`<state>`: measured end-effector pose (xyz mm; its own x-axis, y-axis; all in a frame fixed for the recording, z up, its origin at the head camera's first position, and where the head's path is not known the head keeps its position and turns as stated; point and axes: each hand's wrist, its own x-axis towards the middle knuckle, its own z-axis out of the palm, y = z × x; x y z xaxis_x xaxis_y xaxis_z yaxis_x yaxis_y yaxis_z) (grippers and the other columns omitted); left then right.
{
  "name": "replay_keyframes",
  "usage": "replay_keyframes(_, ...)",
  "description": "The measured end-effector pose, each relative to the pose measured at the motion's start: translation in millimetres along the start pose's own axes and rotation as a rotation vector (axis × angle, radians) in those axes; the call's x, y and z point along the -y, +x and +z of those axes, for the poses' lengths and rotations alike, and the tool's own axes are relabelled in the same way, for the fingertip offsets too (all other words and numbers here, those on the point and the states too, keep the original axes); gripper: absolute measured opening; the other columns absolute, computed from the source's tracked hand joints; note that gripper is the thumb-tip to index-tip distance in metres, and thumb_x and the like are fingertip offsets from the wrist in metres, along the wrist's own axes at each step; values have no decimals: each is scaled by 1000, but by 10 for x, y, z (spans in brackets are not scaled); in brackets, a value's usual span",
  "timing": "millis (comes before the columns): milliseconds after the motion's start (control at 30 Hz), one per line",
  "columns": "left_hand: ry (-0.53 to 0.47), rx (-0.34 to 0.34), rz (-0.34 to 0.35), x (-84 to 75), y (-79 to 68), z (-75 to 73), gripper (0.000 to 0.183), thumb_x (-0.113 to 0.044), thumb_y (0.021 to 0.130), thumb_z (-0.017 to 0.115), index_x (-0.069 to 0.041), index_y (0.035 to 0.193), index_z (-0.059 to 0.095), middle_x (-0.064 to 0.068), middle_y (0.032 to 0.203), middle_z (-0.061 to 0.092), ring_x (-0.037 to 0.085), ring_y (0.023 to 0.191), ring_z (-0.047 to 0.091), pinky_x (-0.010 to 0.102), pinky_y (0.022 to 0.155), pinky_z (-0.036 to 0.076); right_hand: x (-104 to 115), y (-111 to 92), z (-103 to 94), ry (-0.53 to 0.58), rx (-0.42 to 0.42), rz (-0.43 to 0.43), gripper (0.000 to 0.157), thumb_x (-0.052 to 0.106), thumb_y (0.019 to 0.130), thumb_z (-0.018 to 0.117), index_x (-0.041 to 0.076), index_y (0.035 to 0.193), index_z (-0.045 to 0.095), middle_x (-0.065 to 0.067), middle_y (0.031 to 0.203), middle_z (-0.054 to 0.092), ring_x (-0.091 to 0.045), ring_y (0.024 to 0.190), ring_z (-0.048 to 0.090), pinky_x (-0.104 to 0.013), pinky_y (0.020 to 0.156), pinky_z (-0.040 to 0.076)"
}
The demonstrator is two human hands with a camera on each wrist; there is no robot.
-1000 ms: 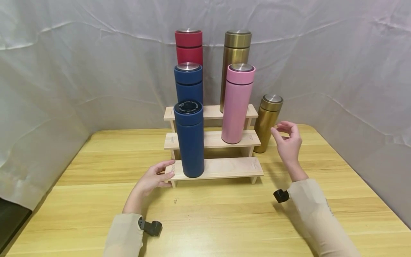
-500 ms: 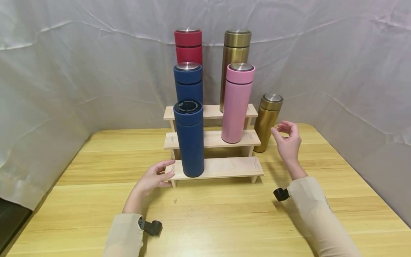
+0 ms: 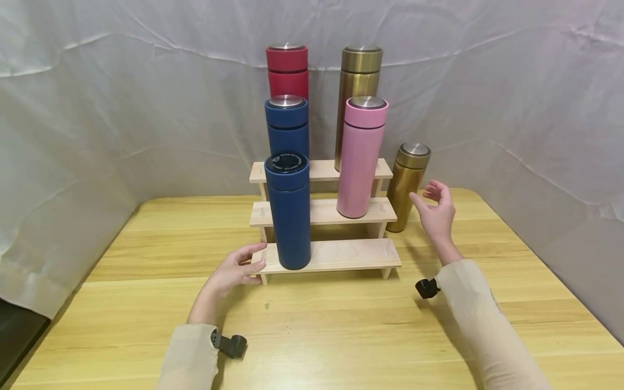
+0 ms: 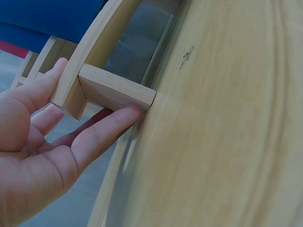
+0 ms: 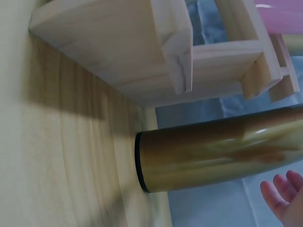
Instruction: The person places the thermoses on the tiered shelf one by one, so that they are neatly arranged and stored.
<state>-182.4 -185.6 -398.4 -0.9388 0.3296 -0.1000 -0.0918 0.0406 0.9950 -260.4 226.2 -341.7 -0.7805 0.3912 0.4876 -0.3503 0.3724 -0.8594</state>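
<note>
My left hand (image 3: 237, 265) holds the left end of the lowest step of a three-tier wooden display stand (image 3: 351, 254). In the left wrist view, one digit lies on the board's upper face and another presses the support leg (image 4: 116, 87). My right hand (image 3: 436, 214) is beside a short gold thermos (image 3: 407, 187), which stands on the table right of the stand. Its fingers (image 5: 274, 196) are spread and loosely bent, a small gap from the bottle in the right wrist view. A dark blue thermos (image 3: 291, 222) with a black lid top stands on the lowest step, left side.
On the middle step are another blue thermos (image 3: 286, 127) and a pink thermos (image 3: 361, 162). The top step carries a red thermos (image 3: 287, 73) and a tall gold thermos (image 3: 359, 81). Grey-white cloth (image 3: 195, 108) hangs behind the wooden table (image 3: 322, 341).
My right hand has shifted slightly left and up, closer to the short gold thermos. The left hand, the stand and the thermoses have kept their places.
</note>
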Motion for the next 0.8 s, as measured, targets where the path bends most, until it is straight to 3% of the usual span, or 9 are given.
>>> replay_keyframes(367, 3, -1, 2, -3, 3, -1, 53, -5, 87, 56, 3, 135, 33, 28, 131, 28, 25, 99, 47, 45, 79, 49, -70, 131, 13, -5, 100, 71, 62, 18, 80, 67, 2, 131, 36, -16, 120, 45, -24, 106, 44, -28, 87, 44)
replay_keyframes(600, 8, -1, 2, -3, -3, 3, 53, -5, 87, 56, 3, 135, 33, 28, 131, 28, 24, 98, 48, 45, 80, 49, -132, 202, 37, -13, 168, 120, 75, 23, 80, 67, 5, 139, 24, -19, 131, 38, -30, 115, 38, -36, 94, 40)
replay_keyframes(800, 9, 0, 3, 6, -1, -1, 53, -6, 88, 56, 2, 135, 33, 28, 133, 27, 25, 99, 47, 45, 80, 49, 32, 167, 44, 28, 215, 144, 81, 12, 79, 68, 1, 140, 17, -22, 135, 34, -35, 118, 35, -44, 97, 35)
